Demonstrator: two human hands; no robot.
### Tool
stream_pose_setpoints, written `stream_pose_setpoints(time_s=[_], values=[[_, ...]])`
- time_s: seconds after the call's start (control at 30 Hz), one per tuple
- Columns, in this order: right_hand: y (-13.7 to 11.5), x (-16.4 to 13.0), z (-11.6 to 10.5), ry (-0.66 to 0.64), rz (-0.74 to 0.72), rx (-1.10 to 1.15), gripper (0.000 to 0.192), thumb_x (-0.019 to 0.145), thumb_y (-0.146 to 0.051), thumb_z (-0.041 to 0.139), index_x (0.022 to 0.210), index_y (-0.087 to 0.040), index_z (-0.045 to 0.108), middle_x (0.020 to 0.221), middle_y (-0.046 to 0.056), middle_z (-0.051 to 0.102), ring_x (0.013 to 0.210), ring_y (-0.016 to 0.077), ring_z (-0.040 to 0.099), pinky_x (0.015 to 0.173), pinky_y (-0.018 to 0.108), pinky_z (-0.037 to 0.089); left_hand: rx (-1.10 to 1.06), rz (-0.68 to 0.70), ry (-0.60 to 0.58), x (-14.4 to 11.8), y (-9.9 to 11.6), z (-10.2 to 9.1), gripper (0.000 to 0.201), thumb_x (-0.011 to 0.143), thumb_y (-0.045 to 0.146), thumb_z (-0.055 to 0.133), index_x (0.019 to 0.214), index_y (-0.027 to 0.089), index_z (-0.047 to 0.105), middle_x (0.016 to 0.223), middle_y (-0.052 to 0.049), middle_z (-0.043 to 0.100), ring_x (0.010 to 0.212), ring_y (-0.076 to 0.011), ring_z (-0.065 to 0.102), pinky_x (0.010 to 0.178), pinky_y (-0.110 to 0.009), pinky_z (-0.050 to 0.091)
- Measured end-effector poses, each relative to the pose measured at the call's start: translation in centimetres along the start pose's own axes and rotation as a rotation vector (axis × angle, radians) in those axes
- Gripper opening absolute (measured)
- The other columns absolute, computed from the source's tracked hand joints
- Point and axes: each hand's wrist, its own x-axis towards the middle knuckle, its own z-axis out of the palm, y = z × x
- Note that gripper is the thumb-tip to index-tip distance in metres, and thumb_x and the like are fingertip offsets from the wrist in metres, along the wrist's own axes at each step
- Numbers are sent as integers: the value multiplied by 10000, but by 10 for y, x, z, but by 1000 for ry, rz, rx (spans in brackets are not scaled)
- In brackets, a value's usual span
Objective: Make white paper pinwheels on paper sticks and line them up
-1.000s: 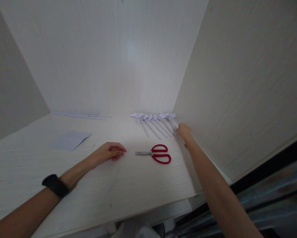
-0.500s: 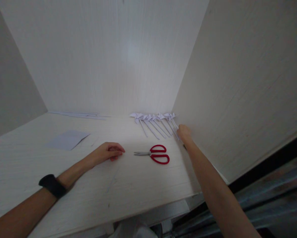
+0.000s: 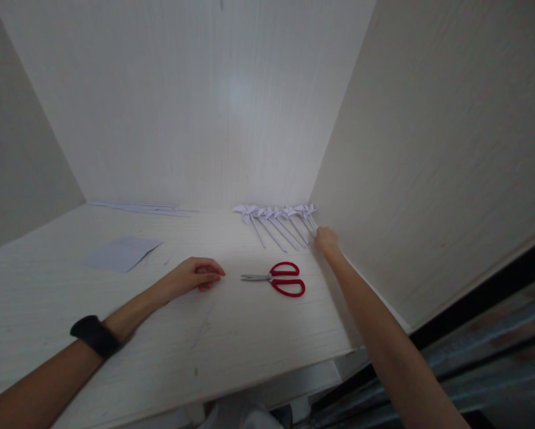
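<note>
Several white paper pinwheels [image 3: 274, 214] lie in a row against the back wall, their sticks slanting toward me. At the right end of the row, my right hand [image 3: 327, 239] is closed around the stick of the last pinwheel [image 3: 309, 213]; the fingers hide the lower part of that stick. My left hand [image 3: 204, 274] rests on the table with its fingers loosely bent and nothing in it. Between my hands lie scissors [image 3: 280, 278] with red handles, blades pointing left toward my left fingertips and slightly parted.
Thin white paper sticks [image 3: 146, 208] lie along the back wall at the left. A square sheet of white paper [image 3: 123, 253] is on the table [image 3: 160, 357] left of my left hand. Walls rise at the back and on both sides.
My right hand has shifted slightly left and toward me along the end pinwheel's stick. My left hand, the scissors and the papers stay where they were.
</note>
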Motion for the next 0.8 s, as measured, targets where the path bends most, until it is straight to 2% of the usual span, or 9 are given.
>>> stream_pose_setpoints(time_s=[0.13,0.27,0.6,0.8], values=[[-14,1,-1,49,-49,18,314,918,-319,553,1193,-167,561,1212,97,582,1016,213,606,851,420,524,6,6,0,-1,2,0,295,682,404,675,844,158,672,554,25,576,529,-128,521,511,-237,392],[-31,2,5,5,-104,37,321,914,-320,560,1192,-160,559,1198,95,588,1005,213,610,840,419,528,16,15,2,-1,2,1,288,676,412,674,830,169,673,544,29,567,526,-130,520,511,-239,388],[-44,4,3,25,-159,33,321,916,-319,557,1198,-167,556,1214,94,581,1019,216,605,850,425,524,-21,9,-9,-1,2,1,277,679,385,675,830,153,669,563,26,573,527,-118,506,516,-233,388],[-61,-1,6,-32,-207,37,318,912,-316,565,1188,-158,563,1198,99,587,1007,212,610,842,412,528,-26,1,-7,0,1,1,266,686,379,680,839,161,674,572,27,577,540,-121,516,519,-231,388]])
